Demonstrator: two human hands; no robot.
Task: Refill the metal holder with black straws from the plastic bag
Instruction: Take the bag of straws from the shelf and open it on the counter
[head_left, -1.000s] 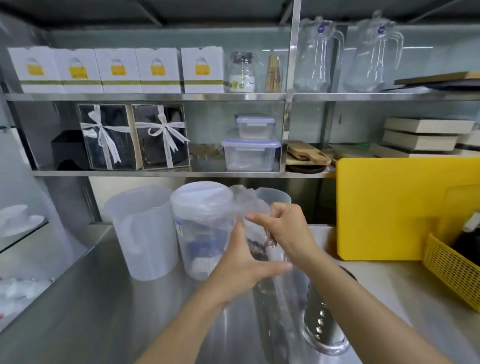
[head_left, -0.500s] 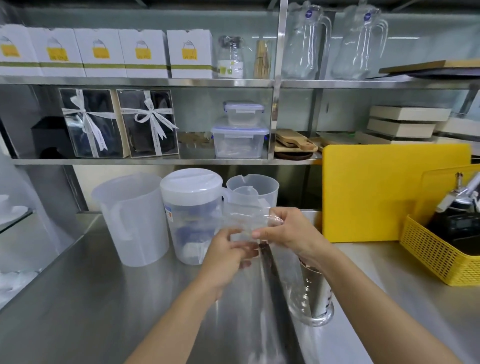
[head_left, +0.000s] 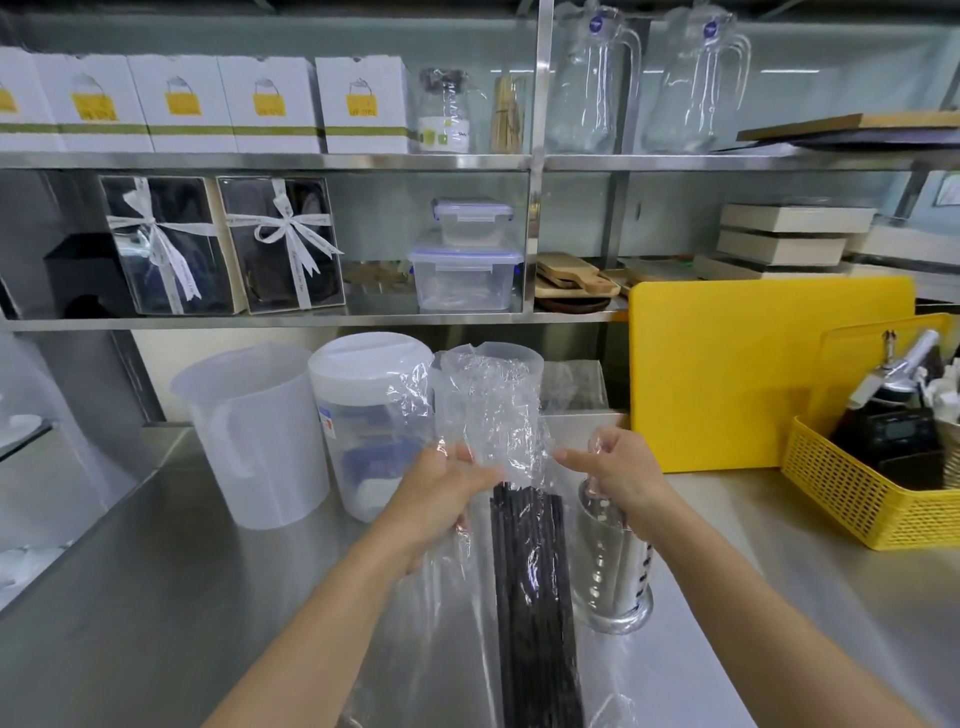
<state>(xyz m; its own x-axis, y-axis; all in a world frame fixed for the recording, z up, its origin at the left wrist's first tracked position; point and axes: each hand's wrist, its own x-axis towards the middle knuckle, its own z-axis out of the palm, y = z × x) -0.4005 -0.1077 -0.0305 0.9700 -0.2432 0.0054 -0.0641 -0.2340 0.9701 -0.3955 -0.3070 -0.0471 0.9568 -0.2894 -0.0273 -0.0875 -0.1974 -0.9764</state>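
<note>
Here both hands (head_left: 441, 499) grip bag (head_left: 488, 415) above straws (head_left: 530, 571).

bright even light, soft glare on the steel counter (head_left: 156, 597), wide-angle bending at edges.

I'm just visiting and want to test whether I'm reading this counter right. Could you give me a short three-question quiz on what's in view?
1. True or false: the black straws are already standing in the metal holder.
2. What do the left hand and right hand both grip? A) the yellow cutting board B) the clear plastic bag C) the lidded pitcher
3. Fill in: the yellow basket sits at the counter's ____ side.

Key
1. False; they are still inside the bag, beside the holder.
2. B
3. Right
</note>
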